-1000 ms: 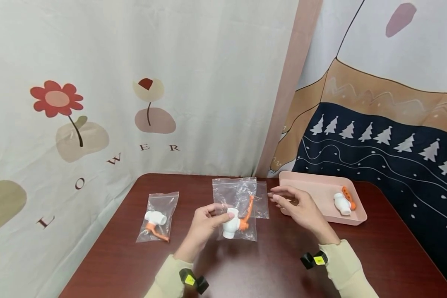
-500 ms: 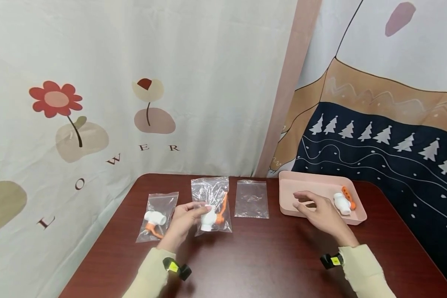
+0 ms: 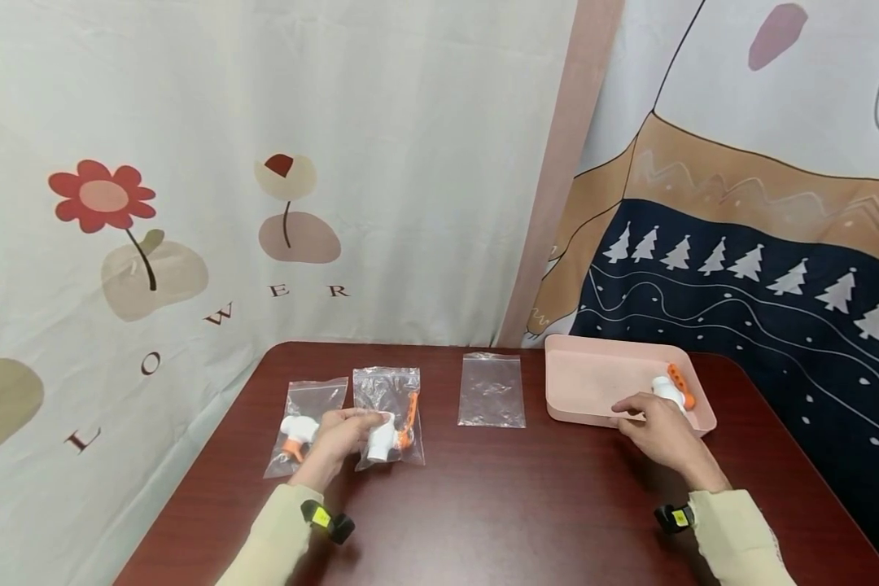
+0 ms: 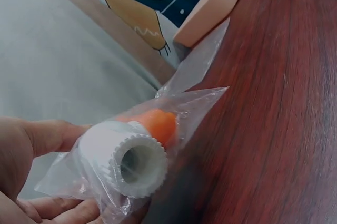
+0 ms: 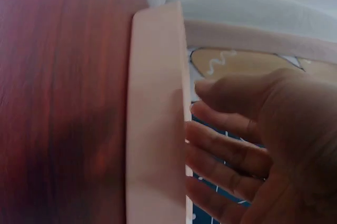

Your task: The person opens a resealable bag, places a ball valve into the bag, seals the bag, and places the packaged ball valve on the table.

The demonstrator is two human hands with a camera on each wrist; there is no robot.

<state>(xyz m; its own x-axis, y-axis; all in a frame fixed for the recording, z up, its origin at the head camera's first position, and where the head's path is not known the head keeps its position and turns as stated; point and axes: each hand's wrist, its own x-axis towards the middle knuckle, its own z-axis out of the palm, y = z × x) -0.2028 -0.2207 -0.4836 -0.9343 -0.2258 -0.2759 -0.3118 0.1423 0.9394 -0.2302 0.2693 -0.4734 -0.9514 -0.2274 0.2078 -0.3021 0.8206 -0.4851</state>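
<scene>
The left hand [image 3: 337, 437], gripping a bagged valve [image 3: 382, 440], has shifted frame-left; the right hand [image 3: 662, 431], fingers loose, nears the tray [image 3: 593, 378] at right, unbagged valve [image 3: 666, 389] within reach.

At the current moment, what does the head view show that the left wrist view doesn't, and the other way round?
Only the head view shows the white plastic valve with orange handle inside the shallow pink tray, and the red-petalled flower print.

Only the left wrist view looks into the ridged, round end of the bagged white-and-orange plastic valve.

Both show the left hand holding that valve in its clear plastic bag, the tray and the dark red wooden table.
</scene>
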